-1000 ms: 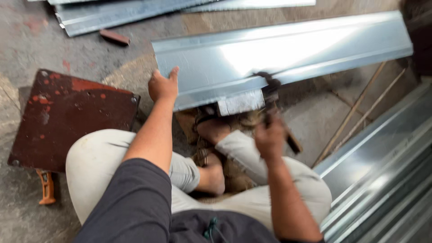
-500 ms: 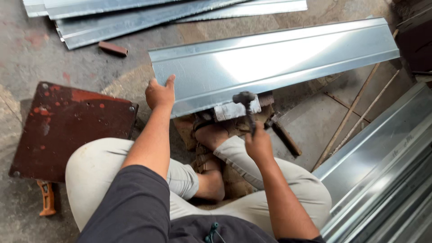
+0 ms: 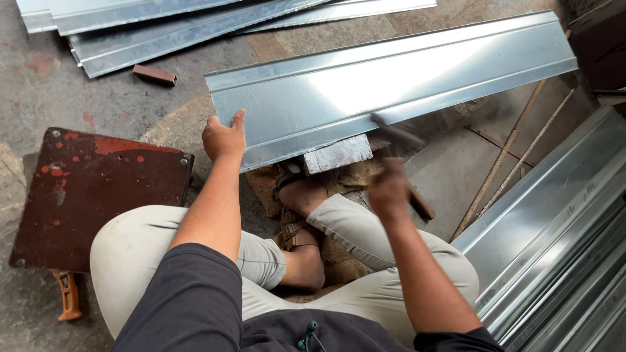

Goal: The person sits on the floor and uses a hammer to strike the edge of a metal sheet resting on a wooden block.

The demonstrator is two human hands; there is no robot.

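Galvanised steel, thin and shiny: the long folded sheet (image 3: 391,85) lies across in front of me, its near edge resting on a small metal block (image 3: 338,154) just beyond my feet. My left hand (image 3: 223,135) grips that near edge at the sheet's left corner, thumb on top and fingers curled under. My right hand (image 3: 389,190) is clenched round the handle of a hammer (image 3: 398,133), whose blurred head hovers over the edge just past the block. I judge the sheet light for its length but springy, stiff only along its folds, slick on the face and sharp at the cut edges, so it is best held at the folded rim. Left of my left arm sits a rusty brown board (image 3: 91,189); right of my right arm, more stacked profiles (image 3: 561,248).
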